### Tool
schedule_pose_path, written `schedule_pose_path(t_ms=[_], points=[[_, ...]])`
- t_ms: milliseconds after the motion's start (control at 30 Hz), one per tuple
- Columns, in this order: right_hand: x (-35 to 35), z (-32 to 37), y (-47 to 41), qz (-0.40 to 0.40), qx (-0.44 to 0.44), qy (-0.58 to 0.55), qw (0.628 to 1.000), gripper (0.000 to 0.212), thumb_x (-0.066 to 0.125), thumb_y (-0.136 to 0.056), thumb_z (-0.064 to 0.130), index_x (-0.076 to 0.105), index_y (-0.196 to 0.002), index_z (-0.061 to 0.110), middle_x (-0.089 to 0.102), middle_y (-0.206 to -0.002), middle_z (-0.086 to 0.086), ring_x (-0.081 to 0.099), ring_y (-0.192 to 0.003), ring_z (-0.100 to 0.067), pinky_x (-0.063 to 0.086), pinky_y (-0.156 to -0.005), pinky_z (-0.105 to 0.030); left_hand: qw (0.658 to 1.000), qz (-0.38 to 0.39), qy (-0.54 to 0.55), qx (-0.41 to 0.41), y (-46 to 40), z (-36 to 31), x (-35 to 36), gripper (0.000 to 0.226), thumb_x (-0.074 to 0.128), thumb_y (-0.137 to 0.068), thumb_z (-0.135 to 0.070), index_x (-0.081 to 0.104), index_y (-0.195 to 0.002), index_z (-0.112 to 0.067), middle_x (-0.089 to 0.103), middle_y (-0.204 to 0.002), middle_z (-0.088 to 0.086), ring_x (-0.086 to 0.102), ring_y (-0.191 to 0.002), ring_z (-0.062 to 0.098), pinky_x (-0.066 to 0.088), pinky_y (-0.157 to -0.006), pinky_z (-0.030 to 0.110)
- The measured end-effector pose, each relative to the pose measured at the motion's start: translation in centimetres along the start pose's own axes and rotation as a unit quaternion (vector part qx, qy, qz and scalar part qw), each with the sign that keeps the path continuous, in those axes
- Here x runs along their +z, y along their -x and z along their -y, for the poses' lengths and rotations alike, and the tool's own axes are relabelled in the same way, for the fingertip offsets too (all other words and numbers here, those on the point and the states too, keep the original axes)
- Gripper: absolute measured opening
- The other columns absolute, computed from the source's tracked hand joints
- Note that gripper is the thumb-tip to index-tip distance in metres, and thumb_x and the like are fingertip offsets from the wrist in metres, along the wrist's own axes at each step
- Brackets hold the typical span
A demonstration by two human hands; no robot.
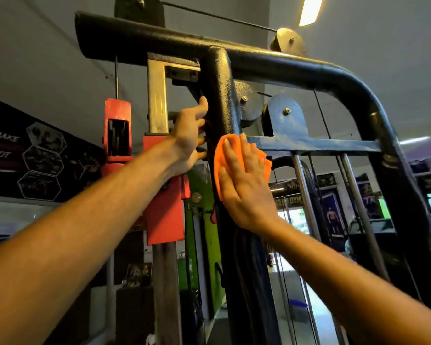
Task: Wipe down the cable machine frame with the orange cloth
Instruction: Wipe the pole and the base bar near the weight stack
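A: Right hand [244, 185]?
B: Fingers lying flat and together, pressing the orange cloth [218, 158] against the black upright post [219, 95]; cloth mostly hiding under the palm.
A: Left hand [187, 143]?
B: Wrapping the post's far side; fingertips disappearing behind it; grip tightness, cannot tell; wall banner [35, 155] blurring.

Open gaps are seen between the chrome guide rods [306, 195] right of the black upright [220, 100]; leftward passage is blocked by the red bracket [163, 210].
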State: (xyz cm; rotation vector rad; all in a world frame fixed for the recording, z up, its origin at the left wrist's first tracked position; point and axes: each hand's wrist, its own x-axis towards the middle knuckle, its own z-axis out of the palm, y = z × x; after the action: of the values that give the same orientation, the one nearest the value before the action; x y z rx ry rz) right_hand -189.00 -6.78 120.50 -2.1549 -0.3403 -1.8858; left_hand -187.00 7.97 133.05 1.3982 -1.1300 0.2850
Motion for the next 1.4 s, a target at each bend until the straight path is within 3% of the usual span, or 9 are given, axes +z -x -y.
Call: schedule_pose_path(t_ms=[167, 400, 567, 667, 767, 967, 1100, 1200, 1400], points=[[-1.2, 0.1, -5.5, 0.008, 0.019, -0.004, 1.0, 0.065, 0.031, -0.117, 0.052, 0.001, -0.174, 0.04, -0.01, -0.183, 0.003, -0.009, -0.168, -0.021, -0.008, -0.135, -0.047, 1.0, 0.003, -0.002, -0.019, 0.3, -0.5, -0.3, 0.101, 0.046, -0.083, -0.087, 0.039, -0.165, -0.029, 0.038, -0.171, 0.004, 0.035, -0.156, 0.035, 0.033, -0.12, 0.066], [0.4, 0.4, 5.6, -0.006, -0.038, 0.036, 0.999, 0.069, 0.036, -0.118, 0.044, -0.001, -0.175, 0.032, -0.019, -0.181, 0.001, -0.022, -0.166, -0.016, -0.008, -0.136, -0.051, 1.0, 0.016, -0.011, -0.014, 1.8, 0.5, 0.8, 0.072, 0.029, -0.105, -0.073, 0.061, -0.146, -0.023, 0.067, -0.143, -0.004, 0.06, -0.133, 0.018, 0.042, -0.114, 0.049], [-0.3, 0.4, 2.0, -0.009, -0.013, 0.032, 0.999, 0.072, 0.037, -0.117, 0.047, -0.002, -0.175, 0.029, -0.011, -0.183, -0.004, -0.011, -0.168, -0.027, -0.004, -0.135, -0.055, 0.999, 0.026, -0.013, -0.032, 2.8, 0.4, 0.4, 0.079, 0.034, -0.1, -0.079, 0.056, -0.153, -0.024, 0.06, -0.154, -0.003, 0.054, -0.143, 0.026, 0.037, -0.12, 0.058], [-0.8, 0.4, -0.7, -0.022, 0.009, 0.032, 0.999, 0.072, 0.038, -0.116, 0.048, 0.002, -0.175, 0.025, -0.012, -0.181, -0.006, 0.001, -0.168, -0.033, 0.012, -0.134, -0.059, 0.999, 0.012, -0.002, -0.048, 3.2, 0.3, 0.7, 0.09, 0.037, -0.099, -0.08, 0.033, -0.168, -0.022, 0.031, -0.174, 0.0, 0.029, -0.16, 0.032, 0.028, -0.125, 0.065], [-0.4, 0.3, 1.5, -0.055, -0.025, 0.024, 0.998, 0.071, 0.044, -0.116, 0.039, 0.012, -0.174, 0.013, -0.003, -0.177, -0.005, 0.015, -0.163, -0.036, 0.037, -0.124, -0.062, 0.998, 0.007, -0.002, -0.058, 3.9, 0.5, 1.3, 0.084, 0.038, -0.1, -0.078, 0.04, -0.163, -0.023, 0.037, -0.171, -0.003, 0.031, -0.159, 0.03, 0.028, -0.125, 0.065], [0.9, 0.3, 11.5, -0.017, -0.011, -0.001, 1.0, 0.07, 0.046, -0.116, 0.039, 0.011, -0.175, 0.026, -0.007, -0.183, -0.004, -0.009, -0.169, -0.021, 0.007, -0.136, -0.057, 0.997, 0.005, -0.046, -0.069, 5.9, 2.2, 1.7, 0.073, 0.037, -0.102, -0.074, 0.05, -0.158, -0.029, 0.049, -0.163, -0.004, 0.046, -0.147, 0.021, 0.037, -0.118, 0.058], [0.4, -0.3, 8.2, -0.005, -0.008, -0.013, 1.0, 0.071, 0.045, -0.114, 0.046, 0.01, -0.175, 0.032, -0.006, -0.183, -0.004, -0.007, -0.169, -0.03, 0.013, -0.134, -0.06, 0.993, -0.039, -0.072, -0.08, 6.4, 2.8, 2.4, 0.074, 0.045, -0.097, -0.073, 0.052, -0.156, -0.028, 0.05, -0.161, -0.003, 0.052, -0.141, 0.02, 0.044, -0.113, 0.056], [0.0, -0.6, 5.9, -0.005, 0.004, -0.032, 0.999, 0.07, 0.043, -0.114, 0.048, 0.01, -0.175, 0.034, -0.004, -0.183, -0.004, -0.002, -0.169, -0.032, 0.018, -0.132, -0.062, 0.99, -0.052, -0.094, -0.089, 6.8, 2.6, 3.2, 0.063, 0.036, -0.107, -0.068, 0.056, -0.151, -0.027, 0.055, -0.155, -0.004, 0.056, -0.136, 0.018, 0.05, -0.106, 0.05], [1.0, -0.5, 13.7, -0.025, 0.003, -0.066, 0.998, 0.074, 0.051, -0.115, 0.036, 0.01, -0.175, 0.025, -0.008, -0.183, -0.005, -0.011, -0.169, -0.027, 0.014, -0.134, -0.061, 0.99, -0.077, -0.084, -0.087, 8.6, 4.2, 4.6, 0.056, 0.035, -0.11, -0.064, 0.072, -0.132, -0.028, 0.072, -0.135, -0.008, 0.065, -0.128, 0.018, 0.05, -0.11, 0.05]])
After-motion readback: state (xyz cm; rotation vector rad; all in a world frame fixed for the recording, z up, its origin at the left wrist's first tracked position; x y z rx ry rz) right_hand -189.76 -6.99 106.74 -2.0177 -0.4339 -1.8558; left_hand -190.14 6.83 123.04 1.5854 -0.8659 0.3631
